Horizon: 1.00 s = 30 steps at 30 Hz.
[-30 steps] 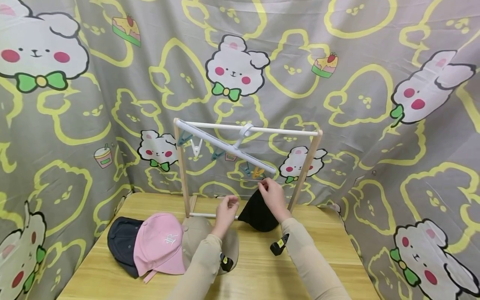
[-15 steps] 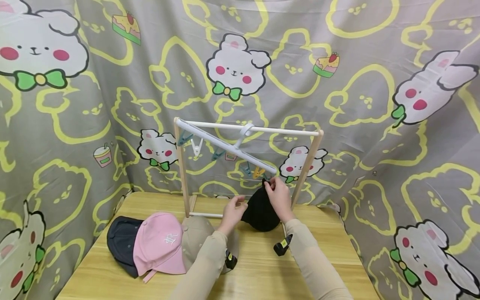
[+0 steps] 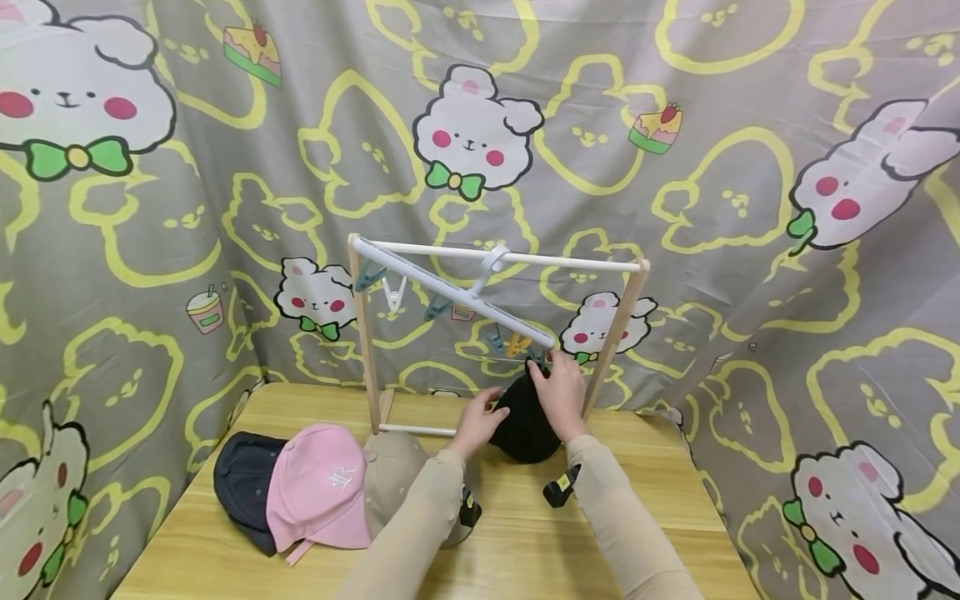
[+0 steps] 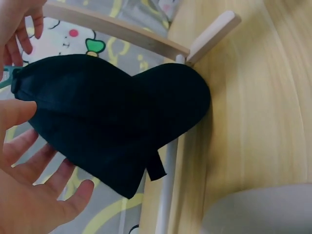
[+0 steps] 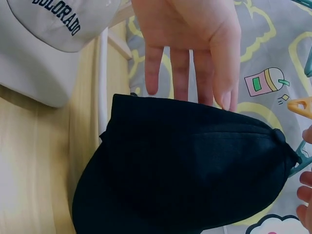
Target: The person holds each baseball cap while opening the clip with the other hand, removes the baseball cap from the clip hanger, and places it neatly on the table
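Note:
A black baseball cap [image 3: 525, 429] hangs from a teal clip [image 5: 303, 157] at the right end of a pale blue hanger [image 3: 450, 287]. In the left wrist view its crown points left and its brim toward the tabletop. The left hand [image 3: 482, 421] is at the cap's left side, its fingers spread and the thumb against the fabric. Up by the clip and the top of the crown is the right hand [image 3: 561, 393], its fingers loosely bent around them; its fingertips are partly cut off in the right wrist view.
A wooden rack [image 3: 630, 308] with a white top rod [image 3: 577, 262] carries the hanger. Other clips, including a white one [image 3: 393, 293] and a yellow one [image 3: 517, 344], dangle from it. On the table [image 3: 570, 550] lie a dark cap [image 3: 243, 483], a pink cap [image 3: 322, 483] and a beige cap [image 3: 390, 471].
The left hand has moved right to touch the cap's side. The right hand has shifted slightly right and up by the clip, and the cap has swung a little right.

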Each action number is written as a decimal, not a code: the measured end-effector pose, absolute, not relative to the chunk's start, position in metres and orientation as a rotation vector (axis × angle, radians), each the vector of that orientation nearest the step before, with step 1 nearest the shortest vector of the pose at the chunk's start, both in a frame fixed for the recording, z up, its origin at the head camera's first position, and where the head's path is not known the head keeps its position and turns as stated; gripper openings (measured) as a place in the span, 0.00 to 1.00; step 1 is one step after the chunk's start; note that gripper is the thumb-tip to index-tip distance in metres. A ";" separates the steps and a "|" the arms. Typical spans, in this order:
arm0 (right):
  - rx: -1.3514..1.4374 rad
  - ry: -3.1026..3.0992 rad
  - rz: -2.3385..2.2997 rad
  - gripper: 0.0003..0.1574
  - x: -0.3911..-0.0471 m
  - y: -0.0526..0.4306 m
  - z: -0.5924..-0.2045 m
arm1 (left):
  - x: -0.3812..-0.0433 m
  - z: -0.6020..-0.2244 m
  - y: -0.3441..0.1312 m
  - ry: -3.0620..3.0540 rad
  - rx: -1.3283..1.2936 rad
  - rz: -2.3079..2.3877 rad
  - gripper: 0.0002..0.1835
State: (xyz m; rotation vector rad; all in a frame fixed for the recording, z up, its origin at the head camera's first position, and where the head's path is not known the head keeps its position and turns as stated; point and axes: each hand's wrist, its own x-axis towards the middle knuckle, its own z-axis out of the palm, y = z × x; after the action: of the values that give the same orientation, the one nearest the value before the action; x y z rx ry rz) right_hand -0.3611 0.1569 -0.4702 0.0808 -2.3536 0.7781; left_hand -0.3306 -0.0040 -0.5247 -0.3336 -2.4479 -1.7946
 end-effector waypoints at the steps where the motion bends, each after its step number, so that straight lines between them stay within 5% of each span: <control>1: 0.070 -2.359 0.759 0.25 -0.361 0.156 -0.470 | -0.331 -0.525 -0.003 -2.442 -0.333 -1.801 0.23; 13: -0.005 -2.410 0.736 0.28 -0.364 0.146 -0.474 | -0.326 -0.531 0.010 -2.428 -0.292 -1.726 0.18; 30: 0.105 -2.362 0.785 0.19 -0.364 0.146 -0.482 | -0.310 -0.536 0.024 -2.435 -0.298 -1.725 0.13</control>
State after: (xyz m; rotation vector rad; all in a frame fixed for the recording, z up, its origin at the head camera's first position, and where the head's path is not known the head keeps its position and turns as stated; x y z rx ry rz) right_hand -0.3640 0.1458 -0.4820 0.1048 -2.3622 0.7853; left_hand -0.3103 0.0242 -0.5361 -0.2981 -2.4353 -1.7248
